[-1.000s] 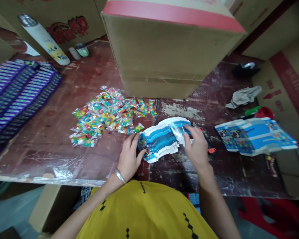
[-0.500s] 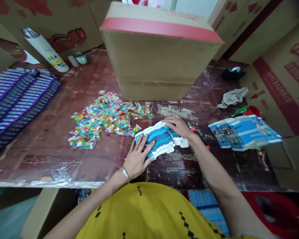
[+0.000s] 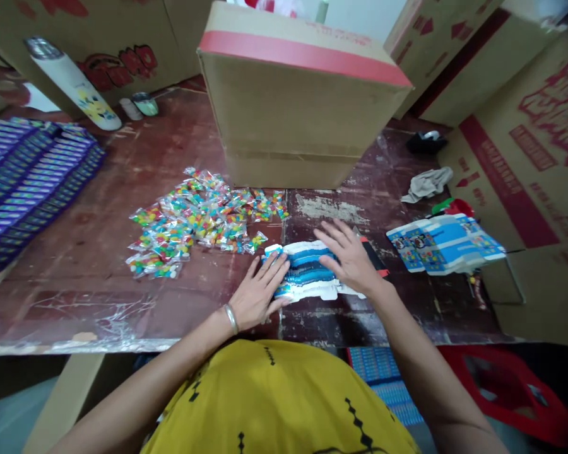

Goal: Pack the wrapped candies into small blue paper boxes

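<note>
A fanned stack of flat blue-and-white printed cartons (image 3: 307, 271) lies on the table in front of me. My left hand (image 3: 258, 290) rests on the left end of the stack, fingers stretched out flat. Over the right part, my right hand (image 3: 353, 258) is spread with its fingers apart; whether its palm touches the cartons cannot be seen. Just left of the stack spreads a heap of small clear candy packets (image 3: 203, 217) with many-coloured sweets inside. Beyond my right hand lies a black-and-red tool (image 3: 373, 257), partly hidden.
A large cardboard box (image 3: 288, 113) stands at the back. Another pile of blue cartons (image 3: 447, 243) lies right, near a grey cloth (image 3: 426, 185). Purple boxes (image 3: 33, 183) are stacked left, with a white flask (image 3: 73, 85) behind. Blue packs (image 3: 383, 378) sit below the table edge.
My right hand has lifted and opened, its fingers now spread over the cartons. The carton stack lies straighter and more spread out. My left hand stays on its left end. The view has shifted slightly.
</note>
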The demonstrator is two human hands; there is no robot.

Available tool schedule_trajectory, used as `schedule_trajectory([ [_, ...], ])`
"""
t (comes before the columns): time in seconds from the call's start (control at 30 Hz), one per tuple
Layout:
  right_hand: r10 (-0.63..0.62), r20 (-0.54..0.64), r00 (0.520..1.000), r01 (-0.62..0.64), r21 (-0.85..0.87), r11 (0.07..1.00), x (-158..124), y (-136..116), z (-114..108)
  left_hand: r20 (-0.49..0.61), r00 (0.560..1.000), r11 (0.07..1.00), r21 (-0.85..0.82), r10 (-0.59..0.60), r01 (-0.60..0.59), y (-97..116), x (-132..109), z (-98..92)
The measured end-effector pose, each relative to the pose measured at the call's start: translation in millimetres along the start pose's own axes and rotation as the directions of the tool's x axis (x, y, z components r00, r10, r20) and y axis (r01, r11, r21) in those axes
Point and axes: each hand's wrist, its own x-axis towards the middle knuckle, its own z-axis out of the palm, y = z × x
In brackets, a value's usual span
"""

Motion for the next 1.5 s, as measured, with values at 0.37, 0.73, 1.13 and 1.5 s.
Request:
schedule_trajectory([
  [0.37, -0.122, 0.181, 0.976, 0.143, -0.109, 0.984, 20, -54, 41, -0.003, 0.997, 0.997, 0.029, -0.077, 0.077, -20, -54, 2.7],
  [0.73, -0.12, 0.165, 0.979, 0.111, 0.058, 0.992, 91, -98, 69, -0.084, 0.995, 0.993, -0.108, -0.047, 0.038, -25, -73, 5.3],
  [1.13, 0.193, 0.276, 0.941, -0.332, 0.66, 0.674, 89, -110, 54, -0.315, 0.814, 0.842, -0.417, -0.487, 0.343, -9, -66, -19.6],
  [1.5, 0.041, 0.232, 0.972, -0.216, 0.805, 0.553, 73, -160, 25, 0.029, 0.851, -0.019, -1.0, -0.524, 0.023, -23, -51, -64.4],
])
